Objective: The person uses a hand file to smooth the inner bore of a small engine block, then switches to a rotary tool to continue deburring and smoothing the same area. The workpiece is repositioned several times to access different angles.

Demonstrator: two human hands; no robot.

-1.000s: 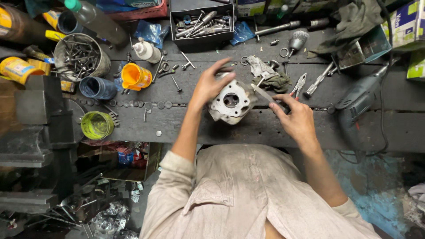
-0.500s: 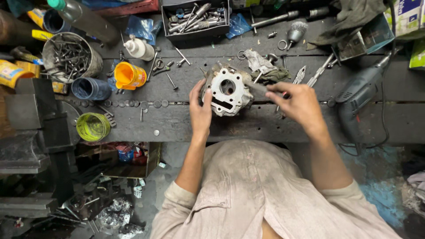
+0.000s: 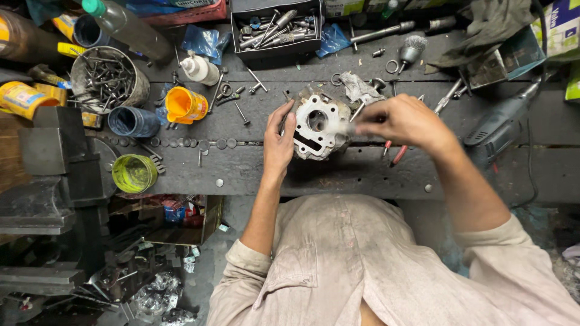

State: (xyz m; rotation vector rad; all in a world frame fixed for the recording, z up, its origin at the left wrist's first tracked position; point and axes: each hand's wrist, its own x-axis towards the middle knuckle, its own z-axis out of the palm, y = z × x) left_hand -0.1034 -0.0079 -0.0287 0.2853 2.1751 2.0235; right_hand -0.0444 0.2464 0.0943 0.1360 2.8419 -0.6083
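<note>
Left hand (image 3: 279, 140) cups the near-left side of a grey cast metal engine part (image 3: 319, 125), fingers closed against its edge, apparently to keep it from shifting on the workbench (image 3: 338, 175). Right hand (image 3: 402, 121) reaches over its right side, fingers pinched together on something thin and blurred; what it is I cannot tell. That part sits near the middle of the dark, grimy bench, its flat face up, showing a round bore and a rectangular slot. Just behind it lies a crumpled rag (image 3: 359, 87). Toward the left stand an orange plastic cup (image 3: 184, 104), a blue cup (image 3: 132, 121) and a tin of nails (image 3: 107, 77). A tray of metal tools (image 3: 275, 27) sits at the far edge, a power drill (image 3: 504, 121) toward the right end.
</note>
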